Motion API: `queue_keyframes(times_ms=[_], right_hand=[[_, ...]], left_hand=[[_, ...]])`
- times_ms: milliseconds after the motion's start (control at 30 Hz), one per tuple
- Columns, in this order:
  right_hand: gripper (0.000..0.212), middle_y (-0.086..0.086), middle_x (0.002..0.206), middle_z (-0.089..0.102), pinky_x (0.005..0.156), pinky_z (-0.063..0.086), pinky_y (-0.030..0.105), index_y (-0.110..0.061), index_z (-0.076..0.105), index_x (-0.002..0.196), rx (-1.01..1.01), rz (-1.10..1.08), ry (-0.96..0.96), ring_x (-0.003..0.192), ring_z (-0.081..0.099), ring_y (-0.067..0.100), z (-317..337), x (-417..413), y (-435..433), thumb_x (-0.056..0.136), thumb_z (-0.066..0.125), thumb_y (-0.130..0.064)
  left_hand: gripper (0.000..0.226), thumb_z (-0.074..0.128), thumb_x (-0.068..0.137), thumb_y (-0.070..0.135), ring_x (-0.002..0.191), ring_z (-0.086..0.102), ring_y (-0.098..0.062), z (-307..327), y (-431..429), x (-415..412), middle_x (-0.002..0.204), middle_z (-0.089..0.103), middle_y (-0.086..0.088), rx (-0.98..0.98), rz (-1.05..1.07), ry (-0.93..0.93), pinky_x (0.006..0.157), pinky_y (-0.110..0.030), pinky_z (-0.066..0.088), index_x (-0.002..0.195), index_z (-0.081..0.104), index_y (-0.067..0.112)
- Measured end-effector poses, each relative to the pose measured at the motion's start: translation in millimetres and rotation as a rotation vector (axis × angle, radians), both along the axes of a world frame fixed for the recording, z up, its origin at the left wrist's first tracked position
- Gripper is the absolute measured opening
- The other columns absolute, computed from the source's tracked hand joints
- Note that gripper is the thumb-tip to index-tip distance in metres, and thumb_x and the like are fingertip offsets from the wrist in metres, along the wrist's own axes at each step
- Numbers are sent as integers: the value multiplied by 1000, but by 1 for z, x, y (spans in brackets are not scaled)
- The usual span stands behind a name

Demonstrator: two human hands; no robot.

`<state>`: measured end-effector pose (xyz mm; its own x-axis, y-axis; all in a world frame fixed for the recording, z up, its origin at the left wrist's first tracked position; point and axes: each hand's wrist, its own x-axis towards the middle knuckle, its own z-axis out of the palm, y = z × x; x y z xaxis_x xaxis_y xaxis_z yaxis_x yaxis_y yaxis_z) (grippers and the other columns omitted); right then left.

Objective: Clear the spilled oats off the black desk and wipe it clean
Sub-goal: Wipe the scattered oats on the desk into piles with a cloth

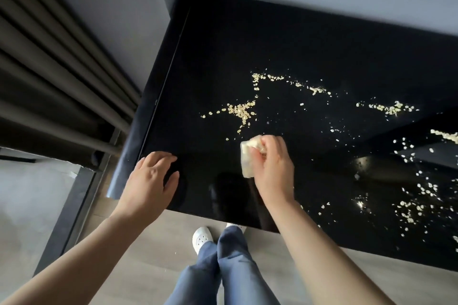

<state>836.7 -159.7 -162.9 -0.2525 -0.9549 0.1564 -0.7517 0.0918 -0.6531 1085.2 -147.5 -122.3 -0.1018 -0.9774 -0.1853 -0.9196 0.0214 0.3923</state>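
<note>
At the time of inspection the glossy black worktop [223, 57] carried oats [241, 111] over much of its surface. A dense cluster lay left of centre, just beyond the cloth. A thin trail [314, 89] ran from it toward the back and off to the right, and a further clump [391, 108] sat toward the far right. Loose flakes [411, 208] were scattered across the near right portion. The right hand [272, 161] was clenched round a pale crumpled cloth [247, 158] and held it down on the worktop near the front, just short of the dense cluster. The left hand [151, 178] lay released at the near left corner, fingers spread and lightly bent, grasping nothing. Whether it bore any weight could not be determined. The strip of surface around and between the two hands showed no flakes and gave a clear reflection. Assessment: the work was at an early stage. No heap had been gathered at an edge, no container for collection was in view, and the greater part of the spill lay uncollected. Outstanding: draw the clusters and strays together, take them off the worktop, then wipe the whole surface. One pale speck [169, 252] on the floor [148, 230] near the white shoes [202, 238] was too small to identify.
</note>
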Motion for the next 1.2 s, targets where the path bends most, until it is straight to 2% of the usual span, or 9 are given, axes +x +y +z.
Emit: queue_keyframes(times_ms=[100, 200, 467, 567, 633, 767, 967, 1100, 1200], right_hand=[[15, 0, 96, 54, 59, 40, 24, -10, 55, 94, 62, -108, 1, 72, 49, 10, 9, -42, 4, 87, 68, -16], [14, -3, 95, 52, 62, 35, 19, -10, 56, 94, 55, -146, -32, 74, 51, 13, 20, -48, 7, 86, 67, -11], [16, -7, 91, 49, 54, 37, 9, -15, 53, 92, -48, 93, -166, 68, 46, 4, 20, 66, -13, 89, 58, -30], [15, -1, 89, 53, 49, 46, 23, -13, 53, 90, -20, 87, -77, 64, 53, 11, 5, 84, -33, 84, 67, -17], [19, 1, 87, 54, 47, 43, 25, -11, 54, 87, -3, 27, -21, 62, 51, 12, -2, 77, -42, 81, 71, -10], [14, 6, 93, 55, 61, 32, 15, -6, 56, 91, 14, -237, -29, 73, 41, 5, -3, 31, -40, 85, 67, -12], [18, 13, 102, 57, 66, 30, 12, -3, 58, 99, 29, -565, 0, 81, 57, 24, 17, -3, -26, 87, 67, -13], [15, 7, 97, 58, 65, 32, -2, -4, 59, 96, -11, -381, -28, 75, 43, -1, 21, 58, -31, 86, 68, -10], [15, 2, 95, 57, 64, 37, 3, -7, 60, 96, -61, -268, -118, 75, 45, 1, 13, 115, -54, 86, 65, -17]], left_hand=[[40, 51, 86, 31, 105, 58, -28, 5, -12, -11, 117, 61, -4, -12, -41, -5, 90, -35, 45, 116, 65, 9], [41, 52, 85, 31, 104, 59, -29, 7, -21, -17, 116, 62, -4, -12, -58, -6, 89, -36, 46, 116, 65, 8], [36, 66, 86, 19, 110, 57, -30, 9, -41, -4, 120, 61, -5, -23, -98, -47, 90, -37, 45, 120, 63, 8], [37, 65, 87, 21, 114, 54, -28, 9, -49, 7, 122, 60, -3, -5, -126, -44, 93, -36, 44, 122, 62, 10], [37, 62, 89, 24, 115, 53, -27, 8, -58, 15, 124, 59, -1, 19, -165, -47, 94, -36, 43, 123, 61, 11], [43, 52, 83, 31, 105, 58, -31, 5, -76, 30, 117, 62, -5, 21, -241, -47, 90, -38, 46, 118, 64, 9], [52, 39, 82, 39, 98, 62, -32, -6, -100, 41, 112, 64, -6, -26, -325, -53, 85, -41, 50, 114, 66, 8], [56, 37, 81, 40, 104, 60, -33, -11, -110, 50, 116, 63, -7, -13, -313, -34, 88, -43, 49, 116, 65, 7], [58, 36, 82, 41, 111, 57, -32, -14, -112, 58, 121, 61, -8, 5, -299, 5, 94, -42, 46, 120, 62, 6]])
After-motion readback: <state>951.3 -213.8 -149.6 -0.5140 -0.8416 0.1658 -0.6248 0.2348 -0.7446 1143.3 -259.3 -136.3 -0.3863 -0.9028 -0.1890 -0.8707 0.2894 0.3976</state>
